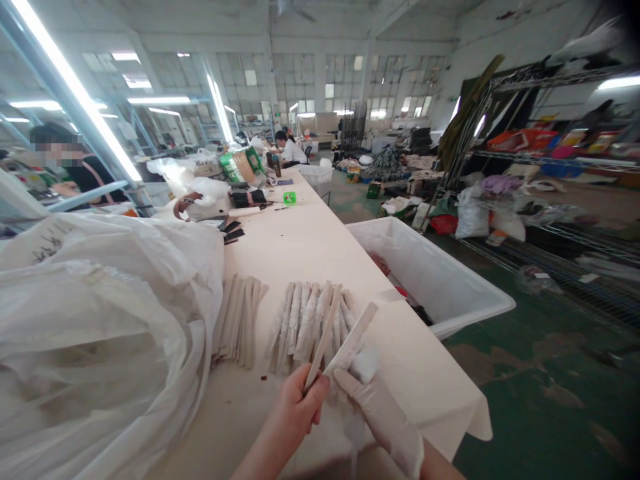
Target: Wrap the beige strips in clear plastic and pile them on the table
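Bare and closed, my left hand (299, 403) grips a thin beige strip (327, 333) that points up and away. My right hand (377, 407), in a whitish glove, has its fingers around the lower part of a wider pale strip (353, 337), close beside the left hand. The two strips spread apart toward their far ends. Just beyond the hands lies a row of beige strips in clear wrapping (300, 320). Left of that row is a pile of plain beige strips (240, 320). A crumpled clear plastic piece (365, 363) sits by the right hand.
A large white sack (110, 320) fills the left of the pale table (295, 247). Beyond the table's right edge stands a white bin (450, 287). Farther right are loaded wire shelves (565, 160). One person (97, 177) is at far left, another (293, 150) farther back.
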A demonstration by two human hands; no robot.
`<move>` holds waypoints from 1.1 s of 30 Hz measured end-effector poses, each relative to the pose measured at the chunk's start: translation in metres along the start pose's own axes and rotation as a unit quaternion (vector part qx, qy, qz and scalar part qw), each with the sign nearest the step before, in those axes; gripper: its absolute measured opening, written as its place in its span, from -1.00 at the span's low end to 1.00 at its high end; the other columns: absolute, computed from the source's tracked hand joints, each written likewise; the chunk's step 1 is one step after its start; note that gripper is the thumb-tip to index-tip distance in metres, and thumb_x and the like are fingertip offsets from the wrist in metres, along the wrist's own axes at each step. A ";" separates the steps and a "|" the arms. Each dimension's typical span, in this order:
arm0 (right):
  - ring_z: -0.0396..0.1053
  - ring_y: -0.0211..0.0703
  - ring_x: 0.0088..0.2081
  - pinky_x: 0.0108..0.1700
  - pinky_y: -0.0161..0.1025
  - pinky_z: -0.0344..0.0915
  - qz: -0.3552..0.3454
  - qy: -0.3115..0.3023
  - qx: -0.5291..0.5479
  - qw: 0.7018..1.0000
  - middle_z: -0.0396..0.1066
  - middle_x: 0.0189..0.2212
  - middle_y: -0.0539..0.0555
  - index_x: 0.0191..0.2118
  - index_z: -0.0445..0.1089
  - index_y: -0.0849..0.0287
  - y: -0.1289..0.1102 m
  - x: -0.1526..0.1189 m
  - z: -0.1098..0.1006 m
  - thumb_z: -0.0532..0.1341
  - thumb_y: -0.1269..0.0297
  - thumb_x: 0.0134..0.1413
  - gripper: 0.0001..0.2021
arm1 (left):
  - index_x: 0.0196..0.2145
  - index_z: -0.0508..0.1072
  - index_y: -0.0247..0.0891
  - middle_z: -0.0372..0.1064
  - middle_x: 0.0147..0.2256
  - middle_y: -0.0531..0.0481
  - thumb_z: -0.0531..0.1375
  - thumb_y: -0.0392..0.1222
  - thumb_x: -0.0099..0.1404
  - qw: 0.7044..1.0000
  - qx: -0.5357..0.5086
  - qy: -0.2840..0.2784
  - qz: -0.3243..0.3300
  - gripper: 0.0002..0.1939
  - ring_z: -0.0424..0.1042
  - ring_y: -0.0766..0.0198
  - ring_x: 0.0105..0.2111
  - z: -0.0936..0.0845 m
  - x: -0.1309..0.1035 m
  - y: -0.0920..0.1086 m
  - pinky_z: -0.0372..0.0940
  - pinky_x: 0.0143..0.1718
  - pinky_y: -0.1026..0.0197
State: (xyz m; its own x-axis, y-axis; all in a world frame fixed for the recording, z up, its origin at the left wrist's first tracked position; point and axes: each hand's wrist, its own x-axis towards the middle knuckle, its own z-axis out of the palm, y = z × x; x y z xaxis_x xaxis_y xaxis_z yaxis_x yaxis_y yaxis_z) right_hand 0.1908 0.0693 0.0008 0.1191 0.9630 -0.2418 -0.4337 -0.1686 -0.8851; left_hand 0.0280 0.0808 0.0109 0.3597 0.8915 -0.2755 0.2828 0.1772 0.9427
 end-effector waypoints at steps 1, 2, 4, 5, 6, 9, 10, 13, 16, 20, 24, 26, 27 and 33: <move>0.40 -0.11 -0.35 -0.24 -0.20 0.34 -0.006 0.013 0.038 0.999 0.48 -0.40 0.04 -0.27 0.46 0.17 -0.005 0.002 -0.002 0.38 0.08 -0.20 -0.65 | -0.49 0.15 -0.21 0.02 -0.77 0.26 0.03 0.11 0.19 1.000 0.009 -0.006 -0.006 -0.67 -0.06 0.48 -0.79 -0.003 -0.002 -0.001 -0.14 -0.74 0.39; 0.39 -0.16 -0.41 -0.30 -0.24 0.34 -0.005 0.038 0.078 0.996 0.47 -0.41 0.02 -0.28 0.46 0.15 -0.011 0.005 -0.005 0.35 0.05 -0.17 -0.66 | -0.49 0.16 -0.21 0.02 -0.76 0.25 0.03 0.10 0.19 1.000 0.018 -0.015 -0.010 -0.67 -0.05 0.48 -0.78 -0.006 -0.003 -0.002 -0.13 -0.73 0.39; 0.35 -0.23 -0.52 -0.45 -0.31 0.32 -0.004 0.122 0.128 0.984 0.44 -0.52 -0.03 -0.37 0.45 0.14 -0.017 0.009 -0.006 0.39 0.03 -0.25 -0.67 | -0.50 0.18 -0.22 0.01 -0.75 0.25 0.04 0.08 0.19 0.999 0.036 -0.030 -0.007 -0.69 -0.05 0.48 -0.76 -0.007 -0.004 -0.004 -0.11 -0.71 0.38; 0.35 -0.23 -0.52 -0.45 -0.32 0.32 -0.009 0.144 0.133 0.981 0.45 -0.52 -0.03 -0.39 0.45 0.14 -0.016 0.009 -0.003 0.42 0.09 -0.31 -0.68 | -0.51 0.18 -0.22 0.01 -0.75 0.24 0.04 0.06 0.19 0.999 0.043 -0.026 0.002 -0.70 -0.05 0.47 -0.75 -0.005 -0.003 -0.004 -0.10 -0.70 0.38; 0.38 -0.21 -0.47 -0.39 -0.31 0.33 -0.002 0.111 0.128 0.985 0.47 -0.47 0.00 -0.36 0.45 0.17 -0.011 0.008 0.001 0.40 0.10 -0.25 -0.69 | -0.53 0.17 -0.22 0.00 -0.74 0.24 0.04 0.04 0.20 0.999 0.048 -0.014 0.014 -0.70 -0.04 0.47 -0.74 -0.002 -0.001 -0.005 -0.08 -0.68 0.37; 0.40 -0.13 -0.37 -0.24 -0.23 0.34 0.001 0.054 0.103 0.993 0.49 -0.38 0.07 -0.36 0.46 0.22 0.010 0.000 0.015 0.40 0.09 -0.25 -0.67 | -0.57 0.12 -0.21 -0.01 -0.71 0.22 0.02 -0.01 0.22 0.997 0.055 0.034 0.045 -0.70 -0.01 0.45 -0.70 0.006 0.004 -0.003 -0.04 -0.64 0.36; 0.41 -0.09 -0.34 -0.24 -0.21 0.34 0.009 0.044 0.098 0.994 0.50 -0.36 0.09 -0.34 0.46 0.23 0.014 -0.002 0.016 0.39 0.09 -0.23 -0.66 | -0.56 0.12 -0.21 -0.01 -0.71 0.22 0.01 -0.02 0.22 0.997 0.058 0.035 0.048 -0.71 0.00 0.44 -0.69 0.008 0.005 -0.003 -0.03 -0.63 0.36; 0.43 -0.07 -0.28 -0.29 -0.24 0.35 0.020 0.054 0.127 0.990 0.50 -0.30 0.09 -0.25 0.47 0.18 0.011 0.001 0.007 0.34 0.05 -0.15 -0.65 | -0.55 0.15 -0.22 0.02 -0.69 0.20 0.01 -0.04 0.22 0.996 0.080 -0.007 0.042 -0.73 0.03 0.42 -0.66 0.006 0.002 -0.003 -0.03 -0.61 0.35; 0.44 -0.17 -0.37 -0.39 -0.33 0.35 0.042 0.134 0.174 0.975 0.51 -0.37 0.01 -0.30 0.47 0.12 0.001 0.009 -0.002 0.36 0.07 -0.19 -0.69 | -0.55 0.16 -0.22 0.03 -0.67 0.18 0.00 -0.06 0.22 0.994 0.104 -0.022 0.032 -0.75 0.06 0.40 -0.64 0.006 -0.001 -0.005 -0.01 -0.60 0.34; 0.37 -0.23 -0.54 -0.52 -0.35 0.31 0.075 0.043 0.209 0.974 0.45 -0.53 -0.01 -0.37 0.47 0.18 0.005 0.011 0.002 0.39 0.13 -0.22 -0.73 | -0.57 0.12 -0.21 0.05 -0.65 0.17 -0.02 -0.07 0.25 0.988 0.146 0.027 0.051 -0.72 0.10 0.38 -0.60 0.012 0.010 -0.003 0.00 -0.55 0.33; 0.11 -0.43 -0.73 -0.72 -0.49 0.12 0.048 0.033 0.268 0.962 0.21 -0.73 -0.15 -0.41 0.46 0.18 0.002 0.022 -0.014 0.36 0.21 -0.14 -0.83 | -0.56 0.17 -0.22 0.09 -0.61 0.13 -0.03 -0.12 0.27 0.957 0.257 0.111 0.077 -0.73 0.15 0.34 -0.56 0.008 0.040 0.007 -0.01 -0.51 0.30; 0.14 -0.43 -0.71 -0.69 -0.51 0.18 0.032 0.000 0.286 0.958 0.23 -0.70 -0.15 -0.40 0.46 0.18 -0.003 0.030 -0.028 0.35 0.33 -0.13 -0.89 | -0.54 0.24 -0.24 0.16 -0.57 0.07 -0.04 -0.17 0.29 0.935 0.310 0.147 0.090 -0.74 0.20 0.30 -0.52 0.003 0.055 0.013 0.01 -0.47 0.28; 0.22 -0.41 -0.66 -0.62 -0.50 0.26 0.028 -0.001 0.281 0.959 0.30 -0.65 -0.12 -0.37 0.46 0.18 -0.005 0.032 -0.034 0.35 0.40 -0.17 -0.86 | -0.52 0.28 -0.25 0.22 -0.53 0.03 -0.04 -0.19 0.29 0.927 0.327 0.155 0.100 -0.74 0.23 0.27 -0.48 0.002 0.061 0.015 0.04 -0.44 0.26; 0.45 -0.22 -0.30 -0.20 -0.34 0.42 0.053 0.010 0.288 0.956 0.50 -0.30 0.08 -0.27 0.48 0.22 -0.017 0.022 -0.036 0.30 0.50 -0.17 -0.76 | -0.42 0.35 -0.26 0.26 -0.44 0.00 -0.03 -0.10 0.30 0.943 0.284 0.109 0.137 -0.73 0.26 0.26 -0.40 0.008 0.049 0.026 0.08 -0.38 0.27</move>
State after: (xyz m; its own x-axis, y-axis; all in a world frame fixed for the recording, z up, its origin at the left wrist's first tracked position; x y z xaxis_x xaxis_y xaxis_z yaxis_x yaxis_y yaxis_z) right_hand 0.2326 0.0861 -0.0036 0.0615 0.9420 -0.3299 -0.8634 -0.1156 -0.4910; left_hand 0.0601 0.1253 0.0208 0.3145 0.9469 0.0675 0.6581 -0.2687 0.7034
